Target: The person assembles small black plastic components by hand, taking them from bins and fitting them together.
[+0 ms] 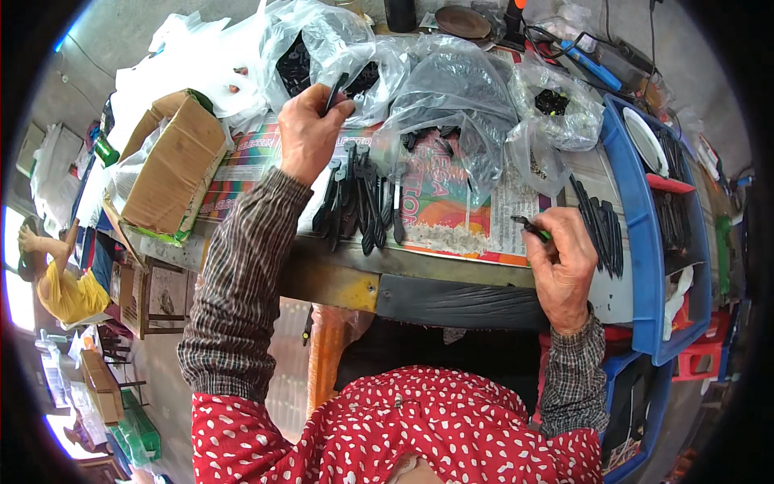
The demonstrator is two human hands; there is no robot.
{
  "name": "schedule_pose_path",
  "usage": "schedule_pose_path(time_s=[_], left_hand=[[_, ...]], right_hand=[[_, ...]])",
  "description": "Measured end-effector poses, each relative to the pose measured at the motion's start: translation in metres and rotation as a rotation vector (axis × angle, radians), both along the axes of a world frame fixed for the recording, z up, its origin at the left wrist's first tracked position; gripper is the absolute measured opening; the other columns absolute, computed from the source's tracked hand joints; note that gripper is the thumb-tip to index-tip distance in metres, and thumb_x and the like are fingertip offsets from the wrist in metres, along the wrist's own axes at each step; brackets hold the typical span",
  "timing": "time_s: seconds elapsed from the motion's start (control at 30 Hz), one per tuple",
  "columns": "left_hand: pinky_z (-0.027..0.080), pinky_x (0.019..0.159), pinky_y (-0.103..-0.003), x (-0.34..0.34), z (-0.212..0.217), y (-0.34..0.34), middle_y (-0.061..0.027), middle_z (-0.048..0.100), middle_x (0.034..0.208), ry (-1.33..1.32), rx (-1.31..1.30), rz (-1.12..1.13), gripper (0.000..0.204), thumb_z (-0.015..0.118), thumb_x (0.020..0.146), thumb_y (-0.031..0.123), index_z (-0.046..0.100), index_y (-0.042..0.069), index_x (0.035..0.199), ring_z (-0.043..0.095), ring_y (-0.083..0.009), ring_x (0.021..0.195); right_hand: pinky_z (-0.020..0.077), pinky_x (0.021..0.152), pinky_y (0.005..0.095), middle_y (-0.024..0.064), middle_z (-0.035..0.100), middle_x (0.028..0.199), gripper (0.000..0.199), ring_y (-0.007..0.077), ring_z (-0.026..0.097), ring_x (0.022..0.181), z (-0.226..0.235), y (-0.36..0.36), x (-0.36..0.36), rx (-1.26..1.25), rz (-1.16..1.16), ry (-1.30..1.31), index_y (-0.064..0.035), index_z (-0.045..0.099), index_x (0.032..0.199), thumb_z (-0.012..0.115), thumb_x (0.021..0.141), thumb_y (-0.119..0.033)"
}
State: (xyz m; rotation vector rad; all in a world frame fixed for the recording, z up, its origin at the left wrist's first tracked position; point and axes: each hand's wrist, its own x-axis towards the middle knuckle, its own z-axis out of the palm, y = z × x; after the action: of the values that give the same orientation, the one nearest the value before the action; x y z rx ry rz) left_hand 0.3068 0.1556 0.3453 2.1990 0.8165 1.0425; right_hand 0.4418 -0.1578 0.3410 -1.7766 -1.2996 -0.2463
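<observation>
My left hand [310, 135] is raised over the far side of the bench, near the open plastic bags. Its thumb and fingers pinch a slim black part [337, 87], tilted upward. Toward the right front edge, my right hand [562, 256] is closed round a small dark tool [528, 227] with a bit of green showing; most of it is hidden in the palm. Between the hands lies a pile of long black handle-like parts [369, 202] with rounded ends. Just beyond my right hand, several slim black pieces [605, 234] lie side by side.
Clear bags of black parts [455, 97] line the back. A cardboard box [179, 165] stands at left, a blue crate [645, 266] at right. Printed sheets [435, 218] cover the bench, whose front edge [459, 300] is partly black-wrapped. Another person in yellow [72, 286] sits far left.
</observation>
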Motion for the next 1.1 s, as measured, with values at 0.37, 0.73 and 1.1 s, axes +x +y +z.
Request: schedule_pose_path(time_s=[0.37,0.73,1.1], left_hand=[[0.032,0.042,-0.015,-0.059,0.015,-0.141,-0.0049,0.06,0.075,-0.305,-0.893,-0.346,0.015,0.059,0.087,0.004,0.06,-0.002,0.1,0.056,-0.0064,0.058],[0.039,0.05,-0.015,-0.073,-0.011,-0.201,0.0015,0.06,0.071,-0.407,-1.13,-0.436,0.011,0.065,0.084,0.008,0.063,0.002,0.093,0.055,-0.0032,0.06],[0.031,0.044,-0.016,-0.078,-0.019,-0.21,0.0008,0.054,0.069,-0.403,-1.079,-0.418,0.013,0.065,0.084,0.006,0.06,0.0,0.094,0.045,-0.0038,0.054]], right_hand=[[0.0391,0.049,0.0206,0.003,0.057,0.073,0.018,0.0068,0.048,0.055,0.002,-0.012,-0.049,-0.089,0.137,0.402,0.0013,0.059,0.09,0.069,0.075,0.0],[0.039,0.048,0.0193,0.0014,0.055,0.073,0.021,0.0037,0.048,0.056,-0.01,-0.017,-0.082,-0.181,0.333,0.717,0.0025,0.057,0.096,0.067,0.078,-0.001],[0.0395,0.05,0.0201,0.0026,0.055,0.072,0.019,0.0053,0.048,0.057,-0.018,-0.015,-0.092,-0.144,0.357,0.68,0.0023,0.058,0.094,0.067,0.077,-0.002]])
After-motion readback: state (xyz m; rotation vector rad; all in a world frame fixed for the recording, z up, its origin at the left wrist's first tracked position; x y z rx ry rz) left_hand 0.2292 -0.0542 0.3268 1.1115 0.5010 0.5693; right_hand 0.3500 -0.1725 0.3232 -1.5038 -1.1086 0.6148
